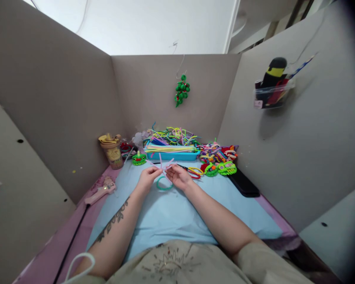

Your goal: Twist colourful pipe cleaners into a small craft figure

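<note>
Several pale pink pipe cleaners (161,159) cross one another and fan out above my fingertips. My left hand (148,180) pinches them between thumb and fingers where they meet. From the other side, my right hand (180,178) holds a strand at its fingertips, the palm partly showing and the other fingers loosely curled. A teal ring (164,188), seemingly a bent pipe cleaner, lies on the light blue cloth (171,213) just below both hands. Scissors with red and yellow handles (195,172) lie right behind my right hand.
Behind the hands stands a blue tray (174,156) heaped with pipe cleaners. Fuzzy finished figures (227,168) and a black phone-like slab (244,183) are at right. At left are a cup (112,154) and a corded pink glue gun (101,192). Grey panels (154,90) enclose the table.
</note>
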A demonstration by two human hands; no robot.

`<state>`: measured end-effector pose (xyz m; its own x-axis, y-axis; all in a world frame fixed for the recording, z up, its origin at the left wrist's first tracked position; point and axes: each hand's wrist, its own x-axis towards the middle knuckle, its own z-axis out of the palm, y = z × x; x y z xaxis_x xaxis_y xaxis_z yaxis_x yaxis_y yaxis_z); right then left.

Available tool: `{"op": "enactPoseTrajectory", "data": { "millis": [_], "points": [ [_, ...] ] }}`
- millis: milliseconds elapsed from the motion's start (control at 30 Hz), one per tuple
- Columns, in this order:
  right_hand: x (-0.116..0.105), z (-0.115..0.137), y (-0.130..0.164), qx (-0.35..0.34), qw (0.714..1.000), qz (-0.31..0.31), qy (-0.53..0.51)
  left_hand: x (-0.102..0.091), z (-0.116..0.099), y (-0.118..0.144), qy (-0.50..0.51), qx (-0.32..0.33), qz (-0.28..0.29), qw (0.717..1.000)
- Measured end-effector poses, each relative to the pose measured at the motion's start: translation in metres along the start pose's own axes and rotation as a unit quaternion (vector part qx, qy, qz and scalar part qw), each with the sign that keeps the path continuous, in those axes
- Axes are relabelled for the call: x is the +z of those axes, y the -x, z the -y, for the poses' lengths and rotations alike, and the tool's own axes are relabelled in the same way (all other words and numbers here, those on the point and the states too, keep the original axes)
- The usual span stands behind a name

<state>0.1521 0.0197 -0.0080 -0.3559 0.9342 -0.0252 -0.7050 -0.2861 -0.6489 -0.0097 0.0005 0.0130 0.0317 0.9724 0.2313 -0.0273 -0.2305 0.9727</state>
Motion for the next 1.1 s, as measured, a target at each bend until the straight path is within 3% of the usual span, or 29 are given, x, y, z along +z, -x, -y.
{"op": "enactPoseTrajectory", "data": {
  "millis": [367,567,867,1100],
  "points": [
    [0.008,-0.001,-0.002,0.029,0.998,-0.034,-0.048,0.000,0.001,0.000,-0.085,0.045,0.009,0.995],
    [0.005,0.001,-0.002,0.024,0.997,-0.052,-0.050,0.001,-0.008,0.002,-0.071,0.030,-0.002,0.997],
    [-0.002,0.006,-0.005,0.051,0.996,-0.050,-0.055,-0.004,-0.015,0.004,-0.017,0.000,0.040,0.999],
    [-0.003,0.007,-0.002,0.014,0.998,-0.068,0.011,-0.007,-0.008,-0.002,-0.004,0.008,-0.026,1.000]
  ]
}}
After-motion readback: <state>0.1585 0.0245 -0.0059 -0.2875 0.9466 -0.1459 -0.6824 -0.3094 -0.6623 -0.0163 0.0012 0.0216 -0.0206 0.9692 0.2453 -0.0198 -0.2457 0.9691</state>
